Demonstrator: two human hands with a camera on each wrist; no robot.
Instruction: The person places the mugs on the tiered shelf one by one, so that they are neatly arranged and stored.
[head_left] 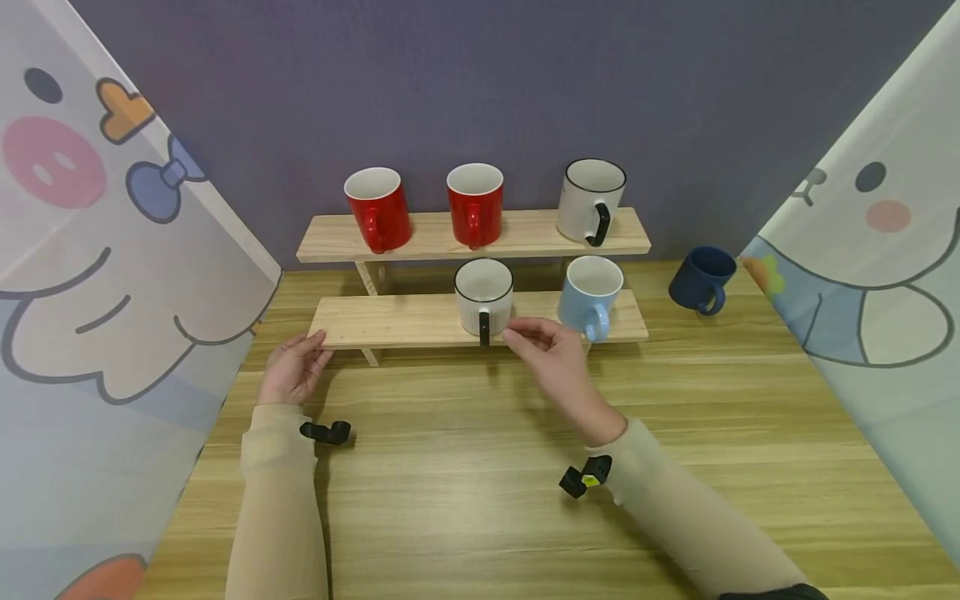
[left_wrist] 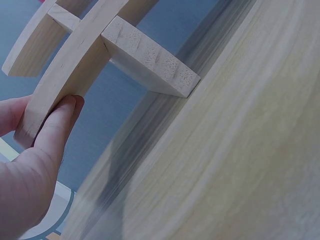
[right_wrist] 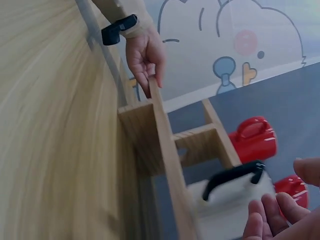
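My left hand [head_left: 291,373] grips the left end of the lower wooden shelf [head_left: 382,321]; in the left wrist view its thumb and fingers pinch the plank's end [left_wrist: 37,115]. A white mug [head_left: 470,313] with a black rim stands upright on that shelf, its black handle [right_wrist: 232,175] facing me. Just right of this mug is my right hand [head_left: 561,368], fingers loosely bent and apart from the handle in the right wrist view, holding nothing. A light blue mug [head_left: 581,302] stands further right on the same shelf, behind the right hand.
On the upper shelf [head_left: 427,237] stand two red mugs, one at left [head_left: 388,217] and one mid-shelf [head_left: 483,218], plus a white mug [head_left: 581,204] with a black handle. A dark blue mug [head_left: 690,283] leans on the table [head_left: 465,467] at right. Cartoon-printed panels flank both sides.
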